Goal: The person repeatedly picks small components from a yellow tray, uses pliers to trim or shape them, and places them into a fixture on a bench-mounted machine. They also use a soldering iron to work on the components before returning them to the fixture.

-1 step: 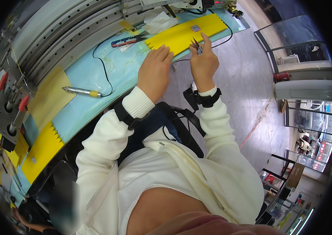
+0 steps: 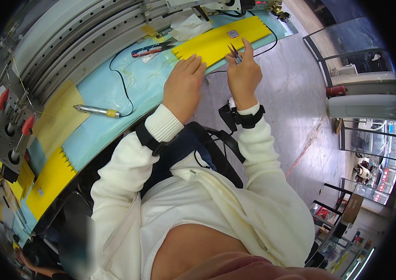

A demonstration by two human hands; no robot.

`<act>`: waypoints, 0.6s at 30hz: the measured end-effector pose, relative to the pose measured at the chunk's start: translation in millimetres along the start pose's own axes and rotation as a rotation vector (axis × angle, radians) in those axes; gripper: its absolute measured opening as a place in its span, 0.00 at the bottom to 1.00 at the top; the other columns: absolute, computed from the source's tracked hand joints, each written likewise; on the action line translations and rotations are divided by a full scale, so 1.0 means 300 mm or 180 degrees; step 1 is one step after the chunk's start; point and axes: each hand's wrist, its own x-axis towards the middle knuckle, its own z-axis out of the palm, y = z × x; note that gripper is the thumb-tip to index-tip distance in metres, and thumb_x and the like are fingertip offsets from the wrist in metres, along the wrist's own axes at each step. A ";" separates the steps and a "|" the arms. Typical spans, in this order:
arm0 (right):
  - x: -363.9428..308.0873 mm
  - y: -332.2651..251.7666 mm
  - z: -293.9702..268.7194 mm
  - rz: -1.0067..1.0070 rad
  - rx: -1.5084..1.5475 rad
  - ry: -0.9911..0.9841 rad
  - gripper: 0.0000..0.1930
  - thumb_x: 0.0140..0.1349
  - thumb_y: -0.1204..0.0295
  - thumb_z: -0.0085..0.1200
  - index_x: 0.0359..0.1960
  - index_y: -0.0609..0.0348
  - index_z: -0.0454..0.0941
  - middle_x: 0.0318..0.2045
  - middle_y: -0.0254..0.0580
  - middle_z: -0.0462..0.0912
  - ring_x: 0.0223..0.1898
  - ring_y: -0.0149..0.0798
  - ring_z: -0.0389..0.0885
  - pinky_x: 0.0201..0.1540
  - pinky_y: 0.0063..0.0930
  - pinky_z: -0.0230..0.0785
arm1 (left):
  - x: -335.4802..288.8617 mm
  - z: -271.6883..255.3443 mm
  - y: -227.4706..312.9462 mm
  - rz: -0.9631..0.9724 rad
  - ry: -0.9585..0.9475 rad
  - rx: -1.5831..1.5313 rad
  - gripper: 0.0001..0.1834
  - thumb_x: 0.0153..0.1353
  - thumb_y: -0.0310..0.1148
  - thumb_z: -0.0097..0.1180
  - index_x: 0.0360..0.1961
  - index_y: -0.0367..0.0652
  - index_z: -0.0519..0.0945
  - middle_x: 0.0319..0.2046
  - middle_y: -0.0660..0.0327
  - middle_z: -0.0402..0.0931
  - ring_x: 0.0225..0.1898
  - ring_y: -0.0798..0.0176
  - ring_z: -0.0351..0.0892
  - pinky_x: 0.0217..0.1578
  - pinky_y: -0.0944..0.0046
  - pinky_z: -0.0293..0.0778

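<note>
A yellow strip with notched ends [image 2: 216,39] lies along the far right part of the light-blue worktop, with a small pale label on it. My left hand [image 2: 184,86] rests on the strip's near left corner, its fingers stretched flat and holding nothing. Just past the strip's near edge, my right hand [image 2: 244,74] grips small metal thread snips [image 2: 238,59]. Their pointed blades aim up and away, standing apart over the strip. A second pair of snips with blue and red handles [image 2: 147,51] rests left of the strip, beside loose pale threads.
A pen-shaped metal tool [image 2: 96,110] with a black cord lies on the worktop near a tan sheet [image 2: 62,114]. Another yellow strip [image 2: 50,184] lies at left, below red-handled clamps [image 2: 28,125]. White crumpled tissue [image 2: 189,29] sits against the machine rail. A co-worker's hand [image 2: 27,260] shows at lower left.
</note>
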 end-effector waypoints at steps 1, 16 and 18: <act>0.010 -0.004 -0.006 -0.0023 -0.0106 0.0044 0.30 0.55 0.73 0.66 0.62 0.51 0.72 0.35 0.47 0.88 0.34 0.55 0.86 0.38 0.40 0.76 | -0.001 0.004 -0.004 -0.0056 -0.0032 -0.0004 0.23 0.51 0.16 0.54 0.51 0.36 0.81 0.56 0.50 0.78 0.61 0.46 0.74 0.63 0.53 0.69; 0.062 0.055 -0.003 0.0408 0.0302 -0.0552 0.36 0.53 0.67 0.70 0.65 0.55 0.70 0.37 0.50 0.88 0.40 0.53 0.86 0.43 0.41 0.76 | -0.007 0.009 -0.012 0.0011 0.0097 -0.0001 0.23 0.52 0.17 0.52 0.51 0.35 0.82 0.55 0.51 0.79 0.60 0.47 0.75 0.61 0.56 0.71; 0.058 0.047 -0.011 0.0424 0.0058 -0.0615 0.38 0.52 0.67 0.70 0.66 0.57 0.69 0.37 0.51 0.88 0.40 0.55 0.86 0.42 0.42 0.76 | -0.019 0.019 -0.013 -0.0023 -0.0013 -0.0197 0.21 0.53 0.18 0.52 0.50 0.34 0.82 0.54 0.49 0.78 0.58 0.45 0.75 0.61 0.54 0.71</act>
